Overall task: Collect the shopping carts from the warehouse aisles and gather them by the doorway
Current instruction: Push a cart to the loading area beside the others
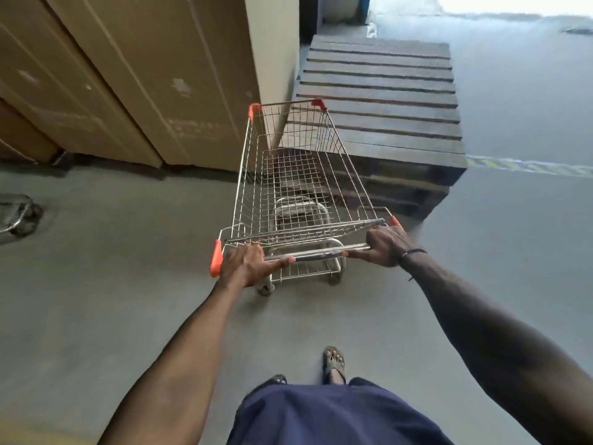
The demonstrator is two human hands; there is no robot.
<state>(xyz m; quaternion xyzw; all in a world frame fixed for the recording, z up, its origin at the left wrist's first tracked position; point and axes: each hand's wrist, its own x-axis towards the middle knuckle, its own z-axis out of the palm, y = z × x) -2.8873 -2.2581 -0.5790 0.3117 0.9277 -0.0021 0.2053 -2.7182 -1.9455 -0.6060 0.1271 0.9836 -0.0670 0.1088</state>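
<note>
A metal wire shopping cart [250,175] with orange corner caps stands on the grey floor straight ahead of me, its basket empty. My left hand [245,266] grips the left end of the cart's handle bar. My right hand [386,245] grips the right end of the same bar; a dark band is on that wrist. The cart's front end is close to a stack of wooden pallets. At the far left edge part of another metal cart or trolley [16,216] shows, blurred.
A dark stack of wooden pallets [385,101] stands ahead and right of the cart. Tall cardboard boxes [128,75] line the left, next to a pale wall pillar [272,43]. Bright daylight from an opening [513,4] falls at top right. A yellow-black floor stripe [529,165] runs right.
</note>
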